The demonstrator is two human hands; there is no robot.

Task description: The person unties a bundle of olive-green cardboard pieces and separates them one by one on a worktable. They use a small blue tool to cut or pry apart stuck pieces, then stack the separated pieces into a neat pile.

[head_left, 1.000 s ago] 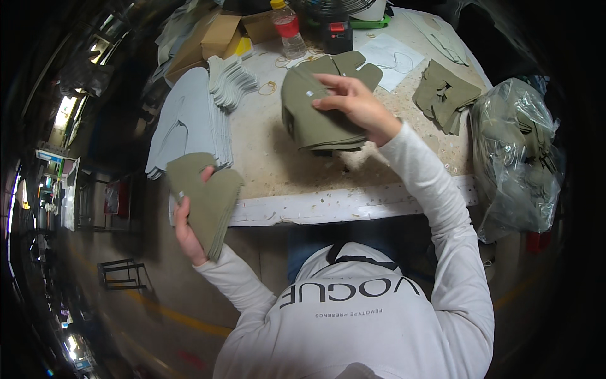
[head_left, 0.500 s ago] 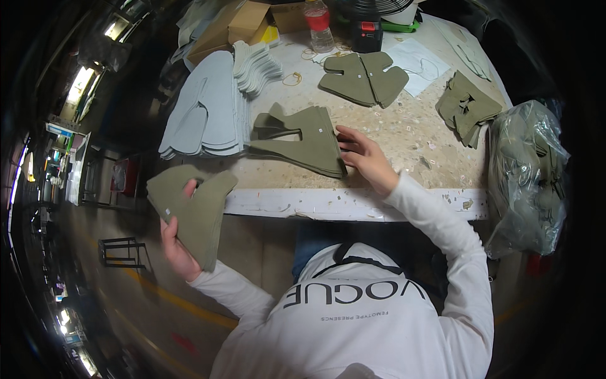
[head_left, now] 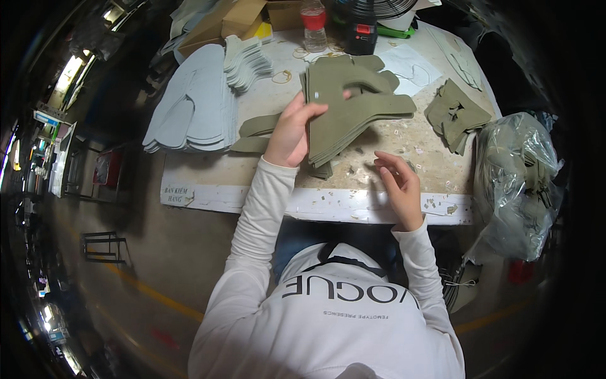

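Note:
My left hand [head_left: 289, 136] grips a stack of olive-green shoe-upper-shaped cut pieces [head_left: 338, 120] by its left edge, thumb on top. The stack is raised over the middle of the table, its forked end pointing right. Under and behind it, another olive stack [head_left: 255, 129] lies on the table, mostly covered. Farther back, more olive pieces [head_left: 374, 62] are partly hidden by the held stack. My right hand [head_left: 402, 189] hovers near the table's front edge, just right of the held stack. Its fingers are bent but apart, holding nothing.
Pale grey cut pieces [head_left: 183, 107] and wavy pieces [head_left: 245, 66] are piled at left. Olive pieces [head_left: 451, 114] lie at right beside a clear plastic bag [head_left: 514, 183]. A bottle [head_left: 314, 31], a black device [head_left: 360, 41] and a cardboard box [head_left: 218, 28] stand behind. Scraps litter the table [head_left: 309, 202].
My left hand has brought its olive stack from left of the table's front edge to above the middle stack, turning it. My right hand has left that stack and drawn back toward me.

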